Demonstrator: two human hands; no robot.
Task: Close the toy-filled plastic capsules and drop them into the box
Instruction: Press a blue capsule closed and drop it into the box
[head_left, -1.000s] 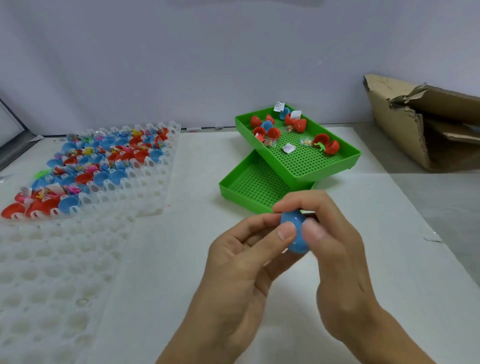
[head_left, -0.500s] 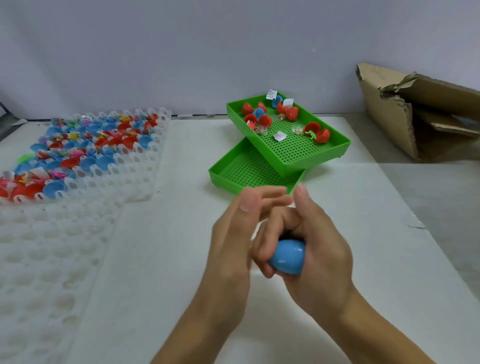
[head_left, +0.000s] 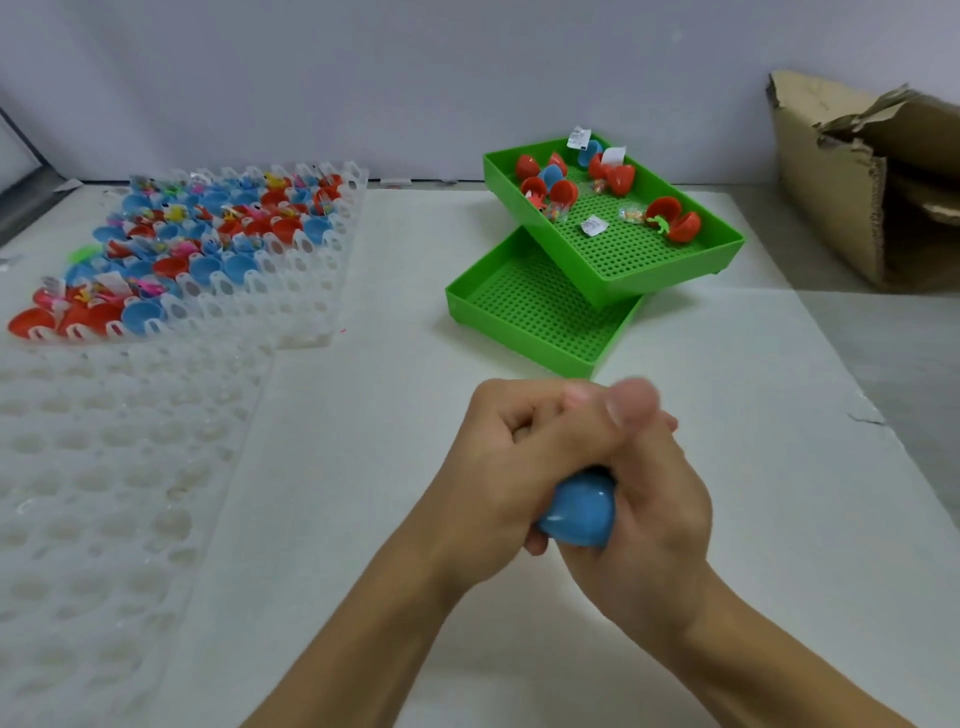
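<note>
A blue plastic capsule sits squeezed between both my hands above the white table, only its near end showing. My left hand wraps round it from the left with curled fingers. My right hand grips it from the right, thumb laid over the left fingers. The cardboard box lies open at the far right. Several open red and blue capsules with small toys lie in the upper green tray.
A second green tray lies under the upper one. At the far left a clear holder tray carries several open red and blue capsule halves. An unfilled clear tray lies at the near left.
Both hands have drawn nearer and lower with the blue capsule. The left hand's fingers, straight half a second ago, now curl over it, clasped with the right hand.
</note>
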